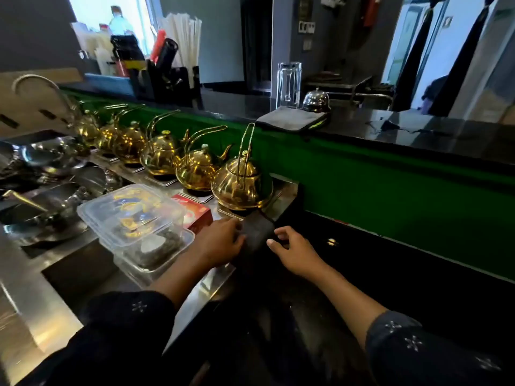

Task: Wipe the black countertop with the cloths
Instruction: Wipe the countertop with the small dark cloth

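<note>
Cloths matter first: the dark cloth (255, 232) we are handling lies at the left end of the black countertop (390, 263), just in front of the nearest gold teapot (242, 181), while a grey cloth (292, 118) sits folded on the raised upper counter (418, 132) beside a chrome bell (316, 101). Our worry is that a wide sweep here could knock that teapot or nudge the red box (196, 215) and the plastic containers (133, 218) just to the left. Our left hand (223, 240) reaches forward and its fingers seem to grip the cloth's left edge; our right hand (295, 247) hovers at the cloth's right edge, fingers loosely curled, and we cannot tell whether it has hold.
</note>
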A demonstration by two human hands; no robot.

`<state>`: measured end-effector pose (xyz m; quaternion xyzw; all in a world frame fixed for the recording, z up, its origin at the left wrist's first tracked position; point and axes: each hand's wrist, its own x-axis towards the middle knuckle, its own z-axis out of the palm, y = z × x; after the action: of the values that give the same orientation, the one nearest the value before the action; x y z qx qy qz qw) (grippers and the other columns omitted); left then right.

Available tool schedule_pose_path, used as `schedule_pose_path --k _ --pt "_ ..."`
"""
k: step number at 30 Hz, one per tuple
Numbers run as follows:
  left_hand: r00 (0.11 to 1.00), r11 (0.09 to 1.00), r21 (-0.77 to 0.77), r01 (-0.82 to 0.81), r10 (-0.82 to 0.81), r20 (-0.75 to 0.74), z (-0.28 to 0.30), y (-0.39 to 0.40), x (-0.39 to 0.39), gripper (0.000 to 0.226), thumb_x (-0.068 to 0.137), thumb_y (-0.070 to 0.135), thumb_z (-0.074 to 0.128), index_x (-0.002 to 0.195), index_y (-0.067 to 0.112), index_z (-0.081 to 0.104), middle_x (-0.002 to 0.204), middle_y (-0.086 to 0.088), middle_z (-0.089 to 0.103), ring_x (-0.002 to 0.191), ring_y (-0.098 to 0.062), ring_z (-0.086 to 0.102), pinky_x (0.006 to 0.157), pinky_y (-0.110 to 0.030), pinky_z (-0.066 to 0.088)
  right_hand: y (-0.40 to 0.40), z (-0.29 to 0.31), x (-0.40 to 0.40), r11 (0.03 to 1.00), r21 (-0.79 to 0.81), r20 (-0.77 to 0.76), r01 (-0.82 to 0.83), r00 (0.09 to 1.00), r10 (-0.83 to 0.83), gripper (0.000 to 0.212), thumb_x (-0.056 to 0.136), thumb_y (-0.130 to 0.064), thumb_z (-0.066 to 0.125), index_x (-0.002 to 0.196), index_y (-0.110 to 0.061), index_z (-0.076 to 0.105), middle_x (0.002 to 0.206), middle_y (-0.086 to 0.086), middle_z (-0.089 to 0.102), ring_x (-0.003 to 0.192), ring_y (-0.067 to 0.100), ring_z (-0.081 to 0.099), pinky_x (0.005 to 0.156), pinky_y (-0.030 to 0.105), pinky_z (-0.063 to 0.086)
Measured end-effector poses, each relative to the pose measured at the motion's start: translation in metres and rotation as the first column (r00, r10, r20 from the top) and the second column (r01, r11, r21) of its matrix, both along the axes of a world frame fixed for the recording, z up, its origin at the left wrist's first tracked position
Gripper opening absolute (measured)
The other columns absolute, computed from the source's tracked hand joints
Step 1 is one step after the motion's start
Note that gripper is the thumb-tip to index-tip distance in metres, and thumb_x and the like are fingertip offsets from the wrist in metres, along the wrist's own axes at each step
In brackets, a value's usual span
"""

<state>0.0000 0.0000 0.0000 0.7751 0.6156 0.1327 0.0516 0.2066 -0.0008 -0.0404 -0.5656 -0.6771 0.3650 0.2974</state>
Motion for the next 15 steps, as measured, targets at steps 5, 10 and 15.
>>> schedule_pose_path --k 5,10,15 --pt "0.991 0.990 -0.042 -0.131 0.131 -0.001 -0.012 0.025 0.010 0.043 0.089 0.048 0.051 0.119 0.017 0.053 0.122 -0.007 0.057 0.113 -0.027 0.054 0.088 -0.046 0.050 0.017 -0.020 -0.029 0.954 -0.244 -0.172 0.176 0.960 -0.221 0.070 0.095 -0.044 0.057 0.151 -0.015 0.027 0.152 0.010 0.037 0.137 0.027 0.040 0.102 0.031 0.037" --pt "0.982 0.981 -0.061 -0.187 0.188 0.019 -0.019 0.038 0.014 0.046 0.090 0.048 0.053 0.120 0.013 0.053 0.122 -0.009 0.052 0.111 -0.030 0.055 0.088 -0.048 0.049 0.029 -0.027 -0.036 0.873 -0.446 -0.348 0.200 0.859 -0.375 0.071 0.092 -0.046 0.061 0.149 -0.016 0.031 0.138 0.007 0.050 0.115 0.026 0.056 0.087 0.041 0.055" --pt "0.963 0.967 -0.196 -0.163 0.199 0.180 -0.017 0.047 0.017 0.030 0.088 0.036 0.063 0.102 0.010 0.057 0.096 -0.008 0.060 0.093 -0.026 0.061 0.071 -0.034 0.048 0.028 -0.029 -0.025 0.868 -0.477 -0.390 0.141 0.851 -0.352 0.040 0.084 -0.042 0.073 0.114 -0.017 0.067 0.110 0.005 0.072 0.095 0.018 0.067 0.075 0.033 0.053"
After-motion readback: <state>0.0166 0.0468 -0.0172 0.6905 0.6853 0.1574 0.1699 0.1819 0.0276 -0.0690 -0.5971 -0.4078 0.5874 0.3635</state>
